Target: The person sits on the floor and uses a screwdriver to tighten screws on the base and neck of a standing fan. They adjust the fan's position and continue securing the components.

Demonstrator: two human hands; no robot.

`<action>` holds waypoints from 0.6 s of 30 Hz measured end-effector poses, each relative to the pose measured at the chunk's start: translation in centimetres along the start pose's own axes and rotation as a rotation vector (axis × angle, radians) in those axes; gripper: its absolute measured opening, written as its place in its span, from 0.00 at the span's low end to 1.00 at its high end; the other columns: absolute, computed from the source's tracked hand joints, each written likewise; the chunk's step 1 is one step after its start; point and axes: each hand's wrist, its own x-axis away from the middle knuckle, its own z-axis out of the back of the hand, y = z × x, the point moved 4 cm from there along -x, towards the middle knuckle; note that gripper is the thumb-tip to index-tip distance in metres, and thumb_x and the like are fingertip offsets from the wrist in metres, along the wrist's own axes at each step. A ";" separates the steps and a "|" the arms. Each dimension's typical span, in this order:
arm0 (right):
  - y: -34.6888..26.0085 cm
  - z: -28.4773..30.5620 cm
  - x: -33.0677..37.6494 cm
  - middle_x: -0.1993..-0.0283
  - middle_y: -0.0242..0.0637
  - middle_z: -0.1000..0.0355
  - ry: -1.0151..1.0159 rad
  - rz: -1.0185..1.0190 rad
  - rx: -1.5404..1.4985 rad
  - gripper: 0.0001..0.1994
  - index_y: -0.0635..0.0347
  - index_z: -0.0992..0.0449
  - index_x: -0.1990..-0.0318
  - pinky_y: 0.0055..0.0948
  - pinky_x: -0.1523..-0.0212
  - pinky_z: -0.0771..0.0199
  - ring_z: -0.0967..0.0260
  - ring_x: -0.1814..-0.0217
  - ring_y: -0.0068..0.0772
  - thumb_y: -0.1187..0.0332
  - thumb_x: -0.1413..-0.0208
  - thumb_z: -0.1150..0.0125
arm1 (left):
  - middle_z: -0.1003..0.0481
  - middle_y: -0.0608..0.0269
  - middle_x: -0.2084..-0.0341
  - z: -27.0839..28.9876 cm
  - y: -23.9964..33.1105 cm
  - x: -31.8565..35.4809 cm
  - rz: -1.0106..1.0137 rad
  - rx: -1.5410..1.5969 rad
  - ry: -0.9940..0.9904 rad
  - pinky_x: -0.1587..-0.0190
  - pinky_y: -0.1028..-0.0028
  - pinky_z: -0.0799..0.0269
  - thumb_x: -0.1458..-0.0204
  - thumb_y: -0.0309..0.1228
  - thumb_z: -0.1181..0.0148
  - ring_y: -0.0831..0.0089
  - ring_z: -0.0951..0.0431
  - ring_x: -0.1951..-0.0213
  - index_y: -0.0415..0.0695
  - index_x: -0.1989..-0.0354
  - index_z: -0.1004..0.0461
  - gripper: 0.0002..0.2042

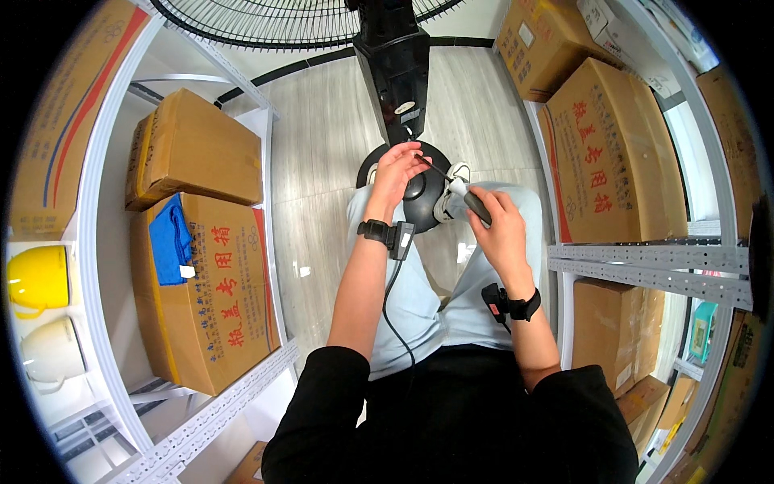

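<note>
My right hand [501, 230] is closed around the dark handle of a screwdriver [472, 203] with a pale collar. Its thin shaft slants up and left toward my left hand [395, 173]. The left fingers are bent together by the screwdriver's tip, just below the lower end of the black post of a standing fan [393, 77]. Whatever they pinch is too small to make out. Under both hands, the fan's round black base [427, 211] lies on the floor between my feet.
Shelving with cardboard boxes [205, 290] flanks me on the left, a blue cloth [170, 242] draped over one. More boxes [613, 153] fill the right shelves. A yellow mug [39, 278] and a white mug [52, 355] stand far left. The fan's wire grille [266, 20] spans the top.
</note>
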 end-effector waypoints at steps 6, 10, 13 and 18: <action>-0.2 0.1 0.2 0.60 0.41 0.27 0.043 -0.065 -0.203 0.18 0.57 0.25 0.52 0.31 0.59 0.27 0.27 0.60 0.40 0.71 0.53 0.34 | 0.27 0.51 0.57 -0.7 1.6 0.6 -0.050 0.284 -0.049 0.48 0.66 0.26 0.40 0.28 0.52 0.59 0.24 0.52 0.37 0.47 0.35 0.14; -3.0 2.9 -0.9 0.61 0.41 0.26 0.178 -0.028 -0.275 0.18 0.60 0.24 0.53 0.29 0.59 0.28 0.27 0.59 0.36 0.73 0.55 0.33 | 0.27 0.46 0.53 -0.7 1.5 0.6 0.009 0.388 -0.012 0.47 0.64 0.27 0.39 0.32 0.53 0.57 0.25 0.51 0.36 0.49 0.34 0.15; -7.3 6.6 -2.6 0.60 0.41 0.27 0.269 0.128 -0.221 0.18 0.61 0.24 0.54 0.28 0.59 0.28 0.27 0.60 0.36 0.74 0.55 0.33 | 0.26 0.45 0.56 1.1 0.3 0.5 0.064 0.246 0.072 0.48 0.64 0.26 0.41 0.30 0.53 0.56 0.24 0.54 0.34 0.50 0.35 0.15; -11.3 9.3 -4.5 0.59 0.41 0.28 0.378 0.168 -0.101 0.17 0.59 0.23 0.55 0.29 0.61 0.26 0.27 0.62 0.37 0.74 0.55 0.34 | 0.26 0.45 0.59 1.3 -0.5 0.4 0.135 0.084 0.195 0.52 0.63 0.24 0.43 0.24 0.54 0.56 0.22 0.58 0.32 0.52 0.35 0.13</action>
